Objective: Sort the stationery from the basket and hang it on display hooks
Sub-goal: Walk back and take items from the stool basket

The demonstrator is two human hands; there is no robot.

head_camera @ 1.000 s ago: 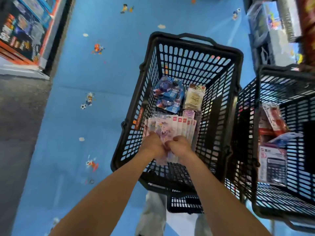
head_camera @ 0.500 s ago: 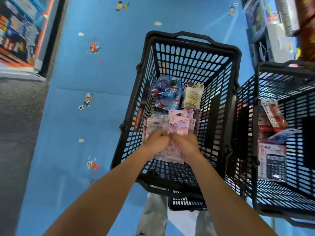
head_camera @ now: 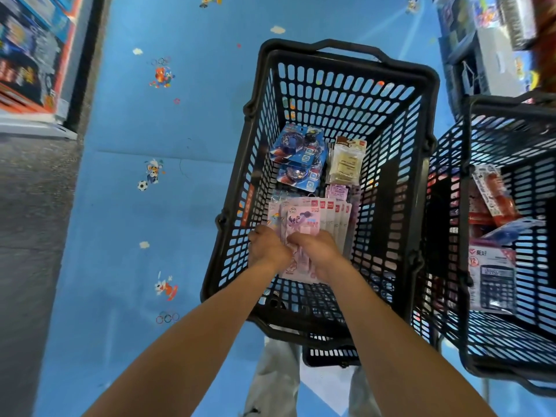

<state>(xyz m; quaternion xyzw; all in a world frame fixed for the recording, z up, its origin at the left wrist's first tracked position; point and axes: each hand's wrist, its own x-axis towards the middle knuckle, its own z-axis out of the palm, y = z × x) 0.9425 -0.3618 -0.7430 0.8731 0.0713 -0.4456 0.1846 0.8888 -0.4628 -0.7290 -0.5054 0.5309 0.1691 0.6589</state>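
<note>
A black plastic basket (head_camera: 418, 121) stands in front of me on the blue floor. Inside it, both hands hold a fanned stack of pink cartoon stationery packs (head_camera: 310, 219). My left hand (head_camera: 266, 246) grips the stack's left lower part and my right hand (head_camera: 316, 246) grips its right lower part, fingers curled over the cards. Farther back in the basket lie blue blister packs (head_camera: 296, 152), a beige pack (head_camera: 346, 164) and a small pink pack (head_camera: 337, 192).
A second black basket (head_camera: 469, 206) stands to the right, holding a boxed calculator (head_camera: 493, 278) and red packs (head_camera: 493, 191). Shelves of goods line the far left (head_camera: 27, 55) and upper right (head_camera: 487, 34). A grey strip of floor (head_camera: 30, 236) lies to the left.
The pink stack, fanned wide a second ago, has been squared up and fanned again with a purple pony card on top. Both hands stayed on its lower part inside the basket.
</note>
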